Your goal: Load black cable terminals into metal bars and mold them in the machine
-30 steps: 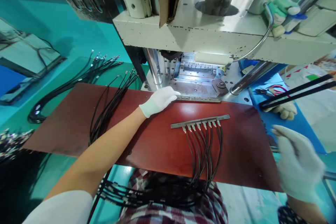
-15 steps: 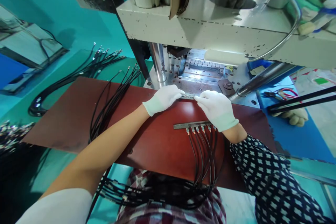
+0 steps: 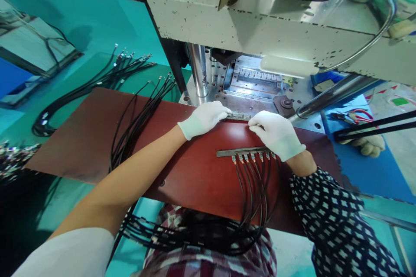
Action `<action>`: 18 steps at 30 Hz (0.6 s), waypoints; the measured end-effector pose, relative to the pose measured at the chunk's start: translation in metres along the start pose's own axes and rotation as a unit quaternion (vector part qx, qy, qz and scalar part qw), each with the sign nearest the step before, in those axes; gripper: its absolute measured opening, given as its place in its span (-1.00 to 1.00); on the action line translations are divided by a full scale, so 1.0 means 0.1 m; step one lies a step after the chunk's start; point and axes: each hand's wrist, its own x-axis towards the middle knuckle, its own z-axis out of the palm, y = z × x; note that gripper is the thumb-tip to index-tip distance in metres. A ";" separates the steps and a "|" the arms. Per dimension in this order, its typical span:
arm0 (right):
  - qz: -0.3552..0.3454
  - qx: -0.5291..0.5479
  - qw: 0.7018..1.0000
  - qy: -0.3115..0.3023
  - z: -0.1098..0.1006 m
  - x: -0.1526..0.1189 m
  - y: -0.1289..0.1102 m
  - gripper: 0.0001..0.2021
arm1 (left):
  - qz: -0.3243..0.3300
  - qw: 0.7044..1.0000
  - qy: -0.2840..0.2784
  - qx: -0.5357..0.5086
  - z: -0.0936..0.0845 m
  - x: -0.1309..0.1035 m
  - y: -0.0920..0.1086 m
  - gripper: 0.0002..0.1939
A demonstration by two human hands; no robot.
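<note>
My left hand (image 3: 205, 117), in a white glove, pinches the left end of a narrow metal bar (image 3: 238, 116) with notches along it. The bar lies at the back edge of the brown board, by the press base. At the bar's right end is my gloved right hand (image 3: 276, 132), its thumb and fingers drawn together; whether anything is between them is hidden. Below that hand a second dark bar (image 3: 225, 153) rests on the board, with several connector-ended black cables (image 3: 248, 181) attached along it and hanging towards my lap.
A press with a pale upper plate (image 3: 240, 26) and a metal die (image 3: 255, 80) stands ahead. Black cable bundles (image 3: 139, 125) lie across the brown board (image 3: 84, 134) at left. Red-handled pliers (image 3: 357, 116) and work gloves (image 3: 370, 145) sit on the right.
My right hand has shifted slightly right along the bar, so more of its right end shows. My left hand keeps its pinch. The camera view has moved a little.
</note>
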 end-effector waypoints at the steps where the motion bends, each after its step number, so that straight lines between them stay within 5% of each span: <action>1: 0.004 0.000 1.000 0.023 0.02 -0.02 0.02 -0.81 | 0.002 1.000 0.004 -0.004 0.00 0.00 -0.01 -0.52; 8: -0.052 -0.116 0.992 0.027 0.08 -0.04 0.02 -0.68 | 0.004 1.000 0.001 -0.012 0.00 0.00 -0.01 -0.47; 18: -0.042 -0.023 0.998 0.039 0.08 -0.03 0.06 -0.77 | 0.012 1.000 0.009 -0.008 0.00 -0.01 -0.01 -0.40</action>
